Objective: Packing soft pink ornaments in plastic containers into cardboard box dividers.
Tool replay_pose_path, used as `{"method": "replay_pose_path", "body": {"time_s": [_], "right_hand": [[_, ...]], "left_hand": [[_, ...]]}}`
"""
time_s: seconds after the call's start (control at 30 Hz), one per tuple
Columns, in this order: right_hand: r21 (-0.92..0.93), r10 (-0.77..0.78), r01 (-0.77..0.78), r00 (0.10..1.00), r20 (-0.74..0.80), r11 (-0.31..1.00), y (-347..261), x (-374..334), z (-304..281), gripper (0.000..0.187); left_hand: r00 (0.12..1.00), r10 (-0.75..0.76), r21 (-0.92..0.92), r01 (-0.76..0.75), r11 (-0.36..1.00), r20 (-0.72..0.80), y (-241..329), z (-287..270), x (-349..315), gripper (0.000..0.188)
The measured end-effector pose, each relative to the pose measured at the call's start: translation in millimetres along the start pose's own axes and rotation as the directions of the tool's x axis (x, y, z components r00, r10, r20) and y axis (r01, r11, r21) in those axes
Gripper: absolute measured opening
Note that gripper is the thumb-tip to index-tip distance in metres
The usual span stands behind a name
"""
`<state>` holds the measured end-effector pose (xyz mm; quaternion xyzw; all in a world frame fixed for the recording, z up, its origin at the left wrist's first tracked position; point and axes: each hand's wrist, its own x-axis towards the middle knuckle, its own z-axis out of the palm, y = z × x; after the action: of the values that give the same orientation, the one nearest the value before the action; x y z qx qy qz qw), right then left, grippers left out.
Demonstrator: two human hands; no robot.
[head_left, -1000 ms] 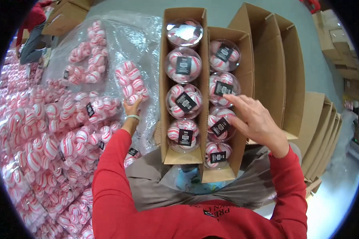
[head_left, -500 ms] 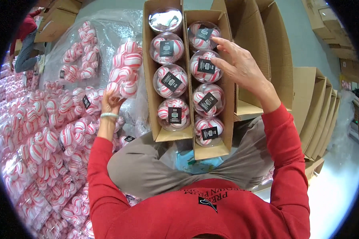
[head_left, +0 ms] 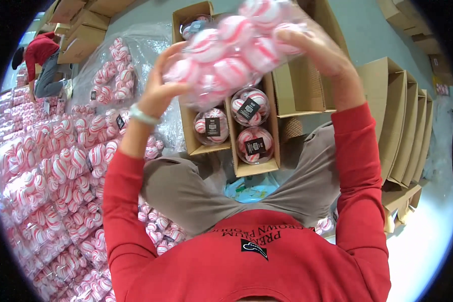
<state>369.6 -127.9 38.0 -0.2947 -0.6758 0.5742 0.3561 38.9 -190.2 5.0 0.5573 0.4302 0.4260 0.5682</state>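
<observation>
A clear cylindrical pack of red-and-white striped balls (head_left: 231,58) is held crosswise and slightly tilted above two narrow cartons, blurred by motion. My left hand (head_left: 158,90) grips its left end, thumb below and fingers behind. At the other end, my right hand (head_left: 319,48) has its thumb on the near side; its fingers are mostly hidden. Beneath, the left carton (head_left: 206,149) and the right carton (head_left: 259,169) contain similar packs standing on end, among them a left pack (head_left: 211,128) and a right pack (head_left: 254,146), with dark labels facing up. The held pack covers the cartons' middle.
Many more striped-ball packs (head_left: 60,171) are heaped on my left, beside clear plastic sheeting (head_left: 153,55). Open cardboard boxes (head_left: 397,126) stand in a row on the right. At the far left, a person in a red top (head_left: 40,53) bends over packs.
My left hand has brought the pack up and rightward from beside the cartons to above them, turning it crosswise. My right hand has left the cartoned packs and taken the other end.
</observation>
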Motion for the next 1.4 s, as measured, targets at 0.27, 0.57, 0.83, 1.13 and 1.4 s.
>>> {"method": "replay_pose_path", "body": {"time_s": [0.27, 0.57, 0.83, 1.13, 1.4], "right_hand": [[0.243, 0.229, -0.121, 0.842, -0.488, 0.962, 5, -84, -84, 0.058], [-0.846, 0.007, -0.217, 0.970, -0.245, 0.487, 82, -52, -37, 0.064], [-0.974, 0.830, -0.157, 0.556, 0.052, 0.166, 140, -53, 32, 0.059], [-0.837, 0.416, -0.369, 0.889, -0.192, 0.403, 170, -17, -32, 0.035], [-0.910, 0.594, -0.349, 0.790, -0.156, 0.225, 175, -6, 7, 0.108]], "left_hand": [[0.943, 0.018, -0.263, 0.074, 0.962, 0.331, -69, 126, 91, 0.083], [0.969, -0.043, 0.315, -0.037, 0.948, 0.243, -184, 153, 82, 0.096], [0.921, -0.269, 0.169, 0.229, 0.959, 0.281, -169, 161, 74, 0.086], [0.987, -0.158, -0.060, 0.157, 0.986, -0.004, -60, 69, -20, 0.060], [0.858, -0.096, -0.243, -0.035, 0.969, -0.505, -12, -32, -92, 0.049]]}}
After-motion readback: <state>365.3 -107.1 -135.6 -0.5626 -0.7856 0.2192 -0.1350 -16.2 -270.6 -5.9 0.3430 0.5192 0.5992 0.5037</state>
